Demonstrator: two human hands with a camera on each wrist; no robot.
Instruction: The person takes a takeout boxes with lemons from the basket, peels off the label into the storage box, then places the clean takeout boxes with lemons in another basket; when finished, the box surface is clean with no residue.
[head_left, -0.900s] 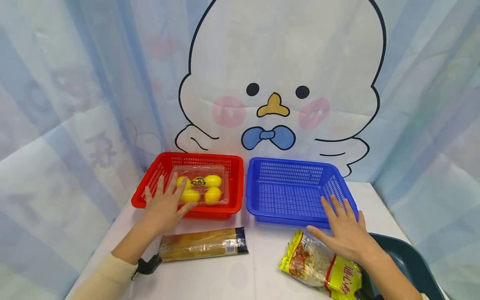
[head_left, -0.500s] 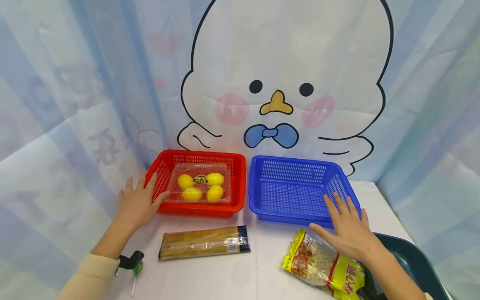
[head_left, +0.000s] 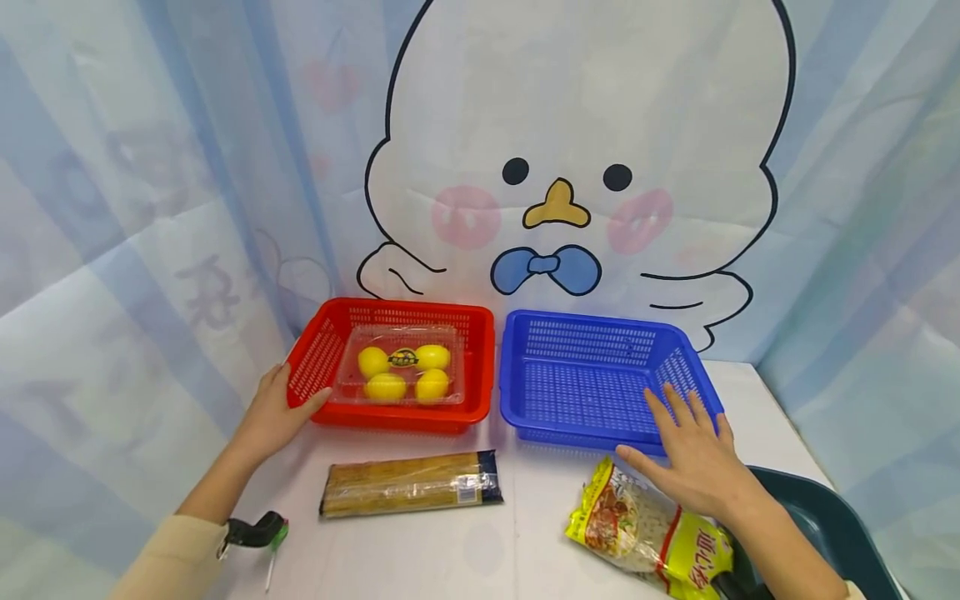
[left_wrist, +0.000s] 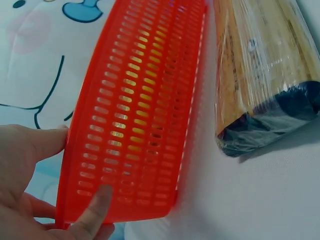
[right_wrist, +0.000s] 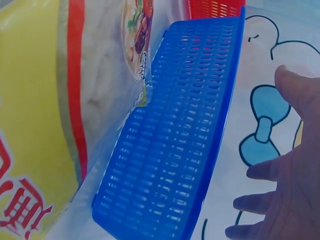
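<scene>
Red basket (head_left: 405, 417) has just gained a one-sided hold: your left hand (head_left: 272, 418) seemingly grips it, your right hand (head_left: 697, 468) splayed.

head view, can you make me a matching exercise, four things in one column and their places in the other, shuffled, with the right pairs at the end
Things
1. Clear box of lemons
2. Left hand
3. Macaroni bag
4. Long brown packet

Places
A. Gripping the rim of the red basket
B. On the person's side of the blue basket
C. Inside the red basket
D. On the person's side of the red basket, lying flat

Pairs: 1-C, 2-A, 3-B, 4-D
</scene>
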